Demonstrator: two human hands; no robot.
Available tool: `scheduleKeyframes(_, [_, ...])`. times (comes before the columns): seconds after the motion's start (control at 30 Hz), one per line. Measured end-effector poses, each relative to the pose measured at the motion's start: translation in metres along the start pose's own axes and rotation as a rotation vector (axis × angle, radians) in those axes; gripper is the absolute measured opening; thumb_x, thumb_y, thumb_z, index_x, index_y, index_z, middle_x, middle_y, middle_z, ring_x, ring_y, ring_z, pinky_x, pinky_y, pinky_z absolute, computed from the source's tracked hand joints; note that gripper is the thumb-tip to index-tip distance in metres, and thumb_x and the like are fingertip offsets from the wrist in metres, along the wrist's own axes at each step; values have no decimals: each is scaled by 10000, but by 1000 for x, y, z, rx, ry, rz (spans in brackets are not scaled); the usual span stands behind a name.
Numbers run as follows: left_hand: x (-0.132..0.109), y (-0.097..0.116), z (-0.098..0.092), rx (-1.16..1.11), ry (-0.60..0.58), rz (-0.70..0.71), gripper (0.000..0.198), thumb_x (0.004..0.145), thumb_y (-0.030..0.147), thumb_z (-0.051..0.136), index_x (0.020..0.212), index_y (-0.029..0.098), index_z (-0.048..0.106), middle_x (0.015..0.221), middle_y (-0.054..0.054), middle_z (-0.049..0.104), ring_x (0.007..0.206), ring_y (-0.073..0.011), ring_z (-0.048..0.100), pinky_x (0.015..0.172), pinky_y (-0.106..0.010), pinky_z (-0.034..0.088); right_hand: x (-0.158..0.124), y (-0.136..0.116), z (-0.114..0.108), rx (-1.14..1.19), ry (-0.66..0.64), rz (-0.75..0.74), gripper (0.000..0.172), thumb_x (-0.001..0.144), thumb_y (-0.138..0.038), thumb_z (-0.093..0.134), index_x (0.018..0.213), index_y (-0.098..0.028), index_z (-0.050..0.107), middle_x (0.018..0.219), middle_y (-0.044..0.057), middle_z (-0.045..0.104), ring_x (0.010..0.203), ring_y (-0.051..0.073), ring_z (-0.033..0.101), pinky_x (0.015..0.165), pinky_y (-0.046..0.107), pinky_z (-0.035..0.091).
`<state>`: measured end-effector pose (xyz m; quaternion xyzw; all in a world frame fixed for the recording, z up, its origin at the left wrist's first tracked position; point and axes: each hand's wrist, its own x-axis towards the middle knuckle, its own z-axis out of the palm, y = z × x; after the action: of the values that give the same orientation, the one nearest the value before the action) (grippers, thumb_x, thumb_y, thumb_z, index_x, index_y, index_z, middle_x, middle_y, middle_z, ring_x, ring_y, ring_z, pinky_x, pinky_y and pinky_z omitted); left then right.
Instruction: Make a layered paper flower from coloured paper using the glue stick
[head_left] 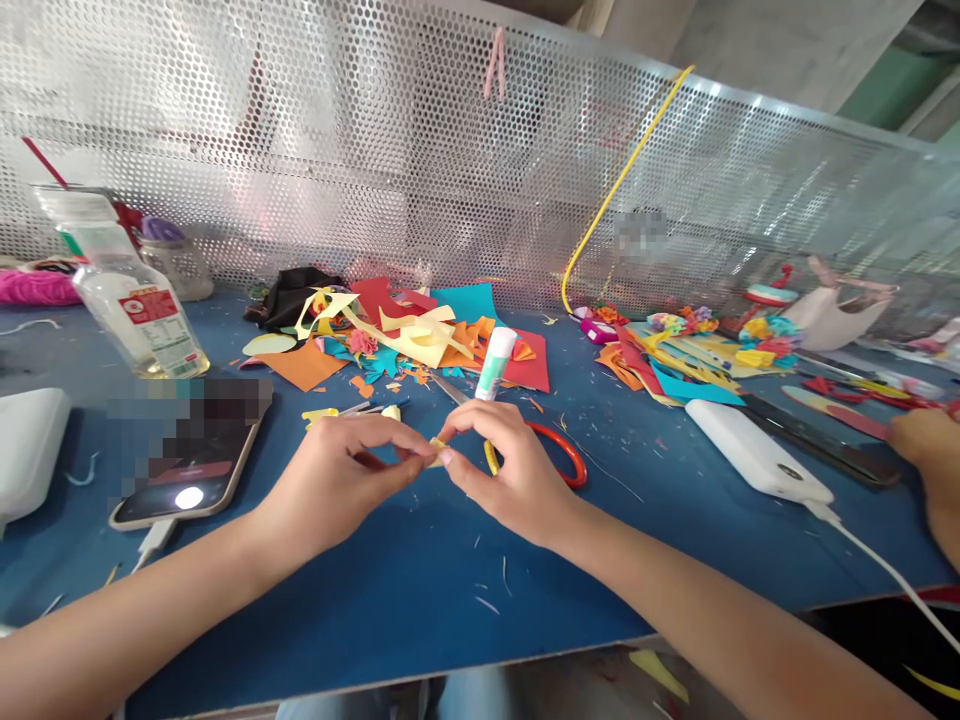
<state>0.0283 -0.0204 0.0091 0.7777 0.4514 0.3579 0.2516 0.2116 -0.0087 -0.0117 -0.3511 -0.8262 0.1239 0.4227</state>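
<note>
Yellow paper piece (436, 453), small and partly hidden by fingertips, is held between the two hands over the near middle of the blue tabletop (405, 610). At far left, magenta yarn (36, 287) lies behind a white case (28, 440). Next comes a clear bottle (146, 310) with a red label and a little yellowish liquid, then a smartphone (214, 455) with a white cable plugged in. The left hand (326, 475) grips the piece narrowly, thumb and index finger closed on its left side; behind spreads a heap of cut coloured paper (420, 340). The right hand (517, 470) pinches the piece's right side likewise. An upright glue stick (496, 365) stands just behind that hand, and scissors with a red handle (576, 455) lie partly under it. Further right are paper flowers (772, 340), a white power bank (757, 450) with a cable and, at the edge, another person's hand (926, 450).
</note>
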Motion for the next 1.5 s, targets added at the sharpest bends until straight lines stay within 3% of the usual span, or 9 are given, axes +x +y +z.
scheduleKeyframes(0.13, [2,-1,2,-43,31,-81,139,691,327,646,737,195,656,683,8,641,623,-121,563,485,-170,441,-1,-1,0,-25,7,-20,40,771,-180,546,780,-218,536,847,1,585,866,156,544,823,331,368])
scheduleKeyframes(0.53, [2,-10,5,6,-48,-129,140,675,315,632,661,176,637,601,18,551,519,-93,405,456,-195,340,-3,2,5,-91,-62,-140,59,836,-255,530,816,-230,580,847,-8,605,840,138,554,851,338,329])
scheduleKeyframes(0.67, [4,-9,4,-63,-56,-59,127,709,298,611,682,174,612,676,5,591,600,-111,502,512,-197,408,-2,4,2,-18,-34,-132,56,812,-272,559,857,-238,561,883,6,585,900,157,540,873,353,358])
scheduleKeyframes(0.83, [9,-11,0,-207,1,17,158,720,329,627,739,178,585,889,-33,614,809,-153,573,587,-204,466,0,11,-4,176,74,-107,244,829,-228,452,1073,-231,461,1085,69,492,1082,198,456,920,392,385])
scheduleKeyframes(1.1, [12,-20,0,-267,4,8,205,731,347,614,830,168,618,910,-53,639,836,-179,593,634,-234,501,2,15,4,188,-38,-48,309,822,-198,491,1128,-236,463,1090,46,564,960,152,547,809,324,470])
scheduleKeyframes(1.33, [12,-18,0,-216,32,0,254,731,383,609,845,157,631,870,-57,659,781,-184,607,606,-247,501,4,17,5,169,10,-104,130,821,-209,512,940,-211,564,936,35,615,879,136,580,738,295,495])
scheduleKeyframes(1.5, [13,-19,0,-183,40,5,269,732,407,599,829,158,631,838,-47,658,726,-162,598,545,-223,476,3,15,5,152,1,-49,189,798,-254,540,982,-212,556,965,40,619,829,140,582,716,302,494])
